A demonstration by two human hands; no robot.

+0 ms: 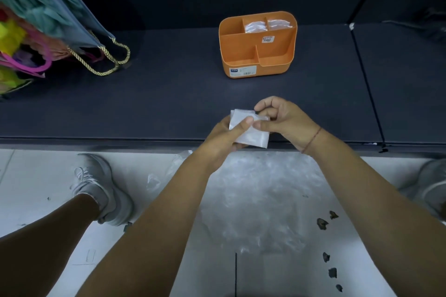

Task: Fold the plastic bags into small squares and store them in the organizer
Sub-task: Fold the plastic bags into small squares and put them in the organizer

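Head view: left hand (pixel 224 138) grips folded bag (pixel 253 136), thumb on top; right hand (pixel 286 119) pinches its right edge, above near edge of surface (pixel 169 103). Organizer (pixel 275 66) straight ahead beyond hands, well apart; right hand slightly nearer.

— How do the arms lie?
— Both bare forearms reach forward and converge.
— The hands?
— The left hand (pixel 224 138) holds the folded plastic bag (pixel 254 138) from below, thumb on top; the right hand (pixel 286 119) pinches its upper edge.
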